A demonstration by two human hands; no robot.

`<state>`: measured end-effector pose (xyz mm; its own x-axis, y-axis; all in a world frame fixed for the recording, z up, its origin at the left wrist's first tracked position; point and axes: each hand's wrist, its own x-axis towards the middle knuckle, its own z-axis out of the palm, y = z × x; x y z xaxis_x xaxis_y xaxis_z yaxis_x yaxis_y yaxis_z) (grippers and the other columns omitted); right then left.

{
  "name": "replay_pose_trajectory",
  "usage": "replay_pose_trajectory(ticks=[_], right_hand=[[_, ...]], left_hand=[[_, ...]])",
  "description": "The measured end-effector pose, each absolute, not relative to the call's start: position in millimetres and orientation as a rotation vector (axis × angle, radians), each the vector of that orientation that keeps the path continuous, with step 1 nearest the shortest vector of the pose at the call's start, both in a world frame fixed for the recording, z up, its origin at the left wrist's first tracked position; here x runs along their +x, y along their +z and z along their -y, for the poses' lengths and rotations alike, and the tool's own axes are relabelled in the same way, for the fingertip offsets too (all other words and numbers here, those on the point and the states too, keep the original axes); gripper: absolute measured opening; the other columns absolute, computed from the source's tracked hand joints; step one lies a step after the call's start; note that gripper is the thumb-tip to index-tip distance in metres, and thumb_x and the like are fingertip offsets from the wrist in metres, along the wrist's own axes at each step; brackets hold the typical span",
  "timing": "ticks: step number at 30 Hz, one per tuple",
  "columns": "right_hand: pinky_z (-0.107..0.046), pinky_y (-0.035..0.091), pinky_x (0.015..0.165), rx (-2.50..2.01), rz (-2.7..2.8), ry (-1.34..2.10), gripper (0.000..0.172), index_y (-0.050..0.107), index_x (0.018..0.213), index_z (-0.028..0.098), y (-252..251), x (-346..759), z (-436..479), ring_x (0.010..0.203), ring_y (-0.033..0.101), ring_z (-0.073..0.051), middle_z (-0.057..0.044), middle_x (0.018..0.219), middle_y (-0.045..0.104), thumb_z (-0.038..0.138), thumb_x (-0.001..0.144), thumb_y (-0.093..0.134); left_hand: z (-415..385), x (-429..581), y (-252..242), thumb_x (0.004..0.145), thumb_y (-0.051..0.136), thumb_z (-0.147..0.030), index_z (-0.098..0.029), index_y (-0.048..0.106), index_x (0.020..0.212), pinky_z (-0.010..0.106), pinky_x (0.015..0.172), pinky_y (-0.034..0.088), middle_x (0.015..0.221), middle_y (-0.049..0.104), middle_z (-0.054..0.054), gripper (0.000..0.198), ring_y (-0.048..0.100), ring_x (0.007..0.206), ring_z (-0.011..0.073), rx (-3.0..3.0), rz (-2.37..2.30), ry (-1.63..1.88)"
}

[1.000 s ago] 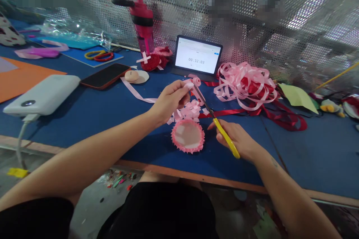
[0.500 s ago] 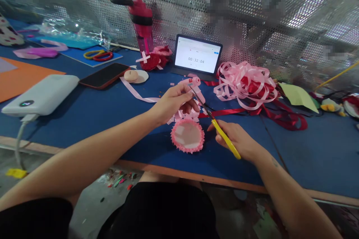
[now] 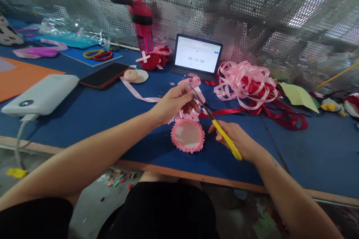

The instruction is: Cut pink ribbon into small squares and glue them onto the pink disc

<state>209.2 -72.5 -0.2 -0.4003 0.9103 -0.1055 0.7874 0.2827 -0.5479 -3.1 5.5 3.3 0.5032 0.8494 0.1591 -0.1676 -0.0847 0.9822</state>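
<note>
My left hand is closed, pinching a strip of pink ribbon that runs back across the blue table. My right hand grips yellow-handled scissors, whose blades reach up to the ribbon beside my left fingers. Just below the hands lies a round pink-fringed disc, with several short cut ribbon pieces piled at its far edge.
A tablet showing a timer stands at the back, a pink bottle to its left. A heap of pink and red ribbon lies right. A phone, a white power bank and orange paper lie left.
My left hand shifted slightly right and down with the ribbon, covering more of the cut pieces. The scissors stayed at the ribbon and my right hand hardly moved.
</note>
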Motion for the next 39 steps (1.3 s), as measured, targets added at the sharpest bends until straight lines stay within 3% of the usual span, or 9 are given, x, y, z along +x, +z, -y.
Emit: replay_pose_trajectory(ticks=[5,14,18,24,30,39], right_hand=[[-0.022,0.029,0.047,-1.544,2.2,0.944,0.035,0.052,0.083,0.019,-4,210,73,0.044,0.04,-0.01,0.006,0.051,0.039,0.052,0.088,0.041],[-0.021,0.03,0.046,-1.525,2.221,0.83,0.038,0.057,0.084,0.017,-5,211,71,0.046,0.042,-0.01,0.003,0.055,0.045,0.052,0.086,0.045],[-0.021,0.03,0.044,-1.499,2.177,0.792,0.04,0.058,0.09,0.018,-9,214,71,0.04,0.037,-0.009,0.005,0.051,0.039,0.053,0.088,0.041],[-0.021,0.03,0.042,-1.499,2.121,0.815,0.048,0.058,0.089,0.017,-9,213,72,0.04,0.037,-0.008,0.005,0.051,0.038,0.06,0.087,0.037],[-0.019,0.029,0.036,-1.448,1.806,1.087,0.042,0.058,0.089,0.016,-11,206,72,0.038,0.038,-0.006,0.006,0.053,0.041,0.057,0.079,0.055],[-0.019,0.031,0.038,-1.457,1.723,1.0,0.028,0.054,0.082,0.018,-17,197,75,0.041,0.038,-0.006,0.007,0.054,0.042,0.044,0.076,0.062]], left_hand=[[-6,-4,3,0.093,0.04,-0.017,-0.017,0.04,0.075,0.016,0.044,0.035,0.06,0.068,0.003,0.018,0.049,0.042,0.0035,1.401,-0.633,0.951],[-6,-4,4,0.093,0.041,-0.018,-0.019,0.039,0.078,0.015,0.04,0.029,0.056,0.064,-0.001,0.015,0.044,0.039,0.0033,1.442,-0.653,0.975],[-7,-4,5,0.091,0.044,-0.019,-0.019,0.043,0.08,0.016,0.036,0.018,0.047,0.053,-0.005,0.012,0.032,0.035,0.0025,1.514,-0.715,1.021],[-4,-3,9,0.091,0.04,-0.016,-0.018,0.044,0.084,0.016,0.039,0.016,0.047,0.033,-0.009,0.009,0.024,0.039,0.0035,1.409,-0.751,1.079],[7,0,6,0.083,0.038,-0.008,-0.019,0.039,0.088,0.016,0.041,0.024,0.047,0.041,-0.008,0.012,0.034,0.042,0.0051,1.494,-0.704,0.722],[26,7,-3,0.085,0.04,-0.016,-0.02,0.036,0.083,0.019,0.051,0.038,0.06,0.061,-0.002,0.007,0.049,0.052,0.009,1.879,-0.581,0.347]])
